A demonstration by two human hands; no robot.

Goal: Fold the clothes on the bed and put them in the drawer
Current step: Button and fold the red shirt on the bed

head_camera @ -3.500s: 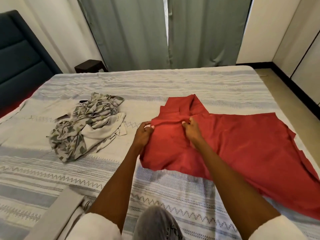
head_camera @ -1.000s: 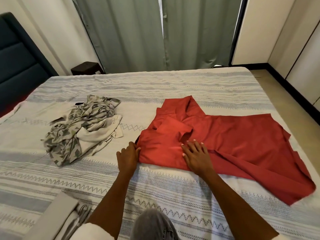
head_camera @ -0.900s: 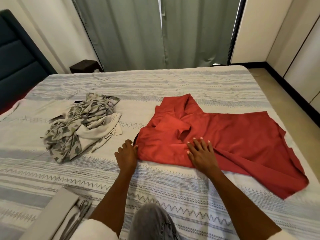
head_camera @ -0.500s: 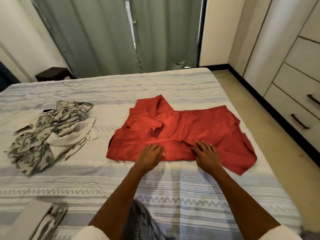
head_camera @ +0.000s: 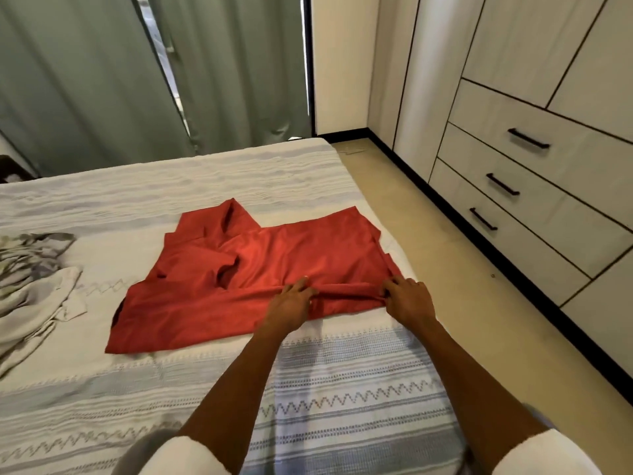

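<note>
1. While the near edge of the red shirt (head_camera: 260,279) is held by both hands, a slip could happen. The left hand (head_camera: 291,305) lies on the cloth with its fingers bent over a raised ridge of the fold. The right hand (head_camera: 406,298) has its fingers curled on the corner at the right end of that ridge. If one hand is pulled harder than the other, the fold could be made crooked.
2. The shirt's right side lies close to the edge of the bed (head_camera: 342,389). If it is tugged that way, it could be dragged off onto the floor (head_camera: 462,303).
3. The shirt looks soft and thin. It is spread mostly flat, with one sleeve folded in and the collar pointing away. Wrinkles can be seen near the middle.
4. A grey patterned garment (head_camera: 30,286) is left crumpled at the left, well apart from the shirt, and not yet folded.
5. The drawers (head_camera: 534,186) in the far wardrobe are all closed, so one must be opened before anything can be put inside.
</note>
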